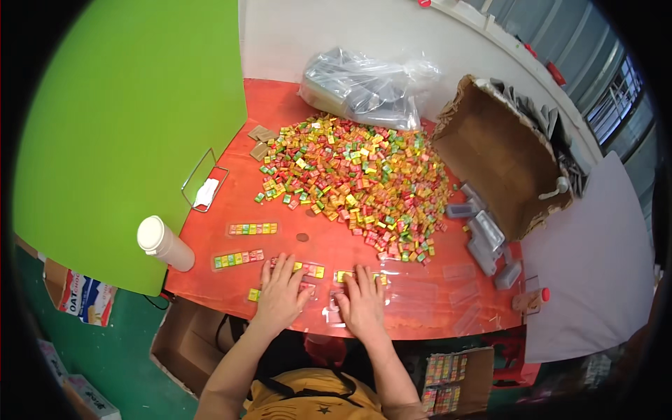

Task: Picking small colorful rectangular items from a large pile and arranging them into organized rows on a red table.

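Observation:
A big heap of small wrapped candies (357,178) in red, yellow, green and orange lies on the red table (336,241). Both my hands rest flat near the front edge. My left hand (281,290) presses on a clear tray with a row of candies (308,269), fingers spread. My right hand (362,301) lies on another clear tray with candies (346,276). Two filled clear trays (253,229) (238,259) sit to the left of my hands.
A torn cardboard box (507,157) stands at the right with empty clear trays (483,234) beside it. A plastic bag (367,87) lies at the back. A white cup (163,243) stands at the left edge. More boxes sit on the floor below.

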The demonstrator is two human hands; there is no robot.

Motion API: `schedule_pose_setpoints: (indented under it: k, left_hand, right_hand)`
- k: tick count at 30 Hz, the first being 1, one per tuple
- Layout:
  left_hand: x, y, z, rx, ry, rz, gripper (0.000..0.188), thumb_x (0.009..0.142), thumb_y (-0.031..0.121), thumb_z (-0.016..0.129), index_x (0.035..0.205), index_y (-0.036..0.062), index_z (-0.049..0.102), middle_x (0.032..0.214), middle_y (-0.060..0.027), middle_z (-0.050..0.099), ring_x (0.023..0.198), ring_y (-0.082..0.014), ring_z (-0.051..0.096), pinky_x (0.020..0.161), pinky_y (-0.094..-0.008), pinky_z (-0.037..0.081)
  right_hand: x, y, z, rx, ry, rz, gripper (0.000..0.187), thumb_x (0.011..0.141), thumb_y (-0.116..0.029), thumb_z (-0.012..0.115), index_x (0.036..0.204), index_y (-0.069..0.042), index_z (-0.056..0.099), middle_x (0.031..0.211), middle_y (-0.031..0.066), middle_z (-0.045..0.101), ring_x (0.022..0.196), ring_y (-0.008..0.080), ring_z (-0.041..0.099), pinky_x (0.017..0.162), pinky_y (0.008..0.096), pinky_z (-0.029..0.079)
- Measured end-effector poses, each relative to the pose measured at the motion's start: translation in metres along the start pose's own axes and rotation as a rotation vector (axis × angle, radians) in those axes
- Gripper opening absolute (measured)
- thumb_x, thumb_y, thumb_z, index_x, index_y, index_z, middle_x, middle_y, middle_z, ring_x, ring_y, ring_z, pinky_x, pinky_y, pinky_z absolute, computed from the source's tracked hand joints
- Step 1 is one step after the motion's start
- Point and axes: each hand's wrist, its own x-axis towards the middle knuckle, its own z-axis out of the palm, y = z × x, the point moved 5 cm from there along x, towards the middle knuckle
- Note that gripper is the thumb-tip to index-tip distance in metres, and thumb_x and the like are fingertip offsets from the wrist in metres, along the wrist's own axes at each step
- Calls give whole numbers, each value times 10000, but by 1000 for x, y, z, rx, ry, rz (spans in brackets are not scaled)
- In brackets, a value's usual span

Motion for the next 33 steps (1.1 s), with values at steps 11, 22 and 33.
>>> schedule_pose_setpoints:
  k: [11, 22, 33]
  left_hand:
    - [-10, 8, -1, 31, 88, 50, 543, 928, 395, 730, 1294, 0, 659, 1498, -247, 500, 1485, -424, 408, 1234, -645, 240]
    - [-9, 8, 0, 183, 150, 118, 586, 897, 437, 747, 1288, 6, 682, 1415, -226, 596, 1419, -424, 497, 1211, -755, 164]
    - [-17, 8, -2, 173, 284, 168, 437, 882, 334, 756, 1178, 20, 691, 1434, -195, 589, 1342, -368, 573, 1220, -736, 180]
  right_hand:
    - [-12, 3, 1, 50, 22, 36, 478, 991, -348, 672, 1374, -63, 652, 1565, 249, 479, 1485, 436, 420, 1218, 609, 299]
    - [-8, 4, 0, 70, 12, 23, 479, 1015, -354, 652, 1390, -57, 640, 1603, 236, 457, 1510, 432, 399, 1234, 593, 277]
    - [7, 12, -25, 240, -66, 21, 393, 1060, -286, 587, 1376, -57, 628, 1516, 183, 535, 1492, 386, 420, 1245, 590, 222]
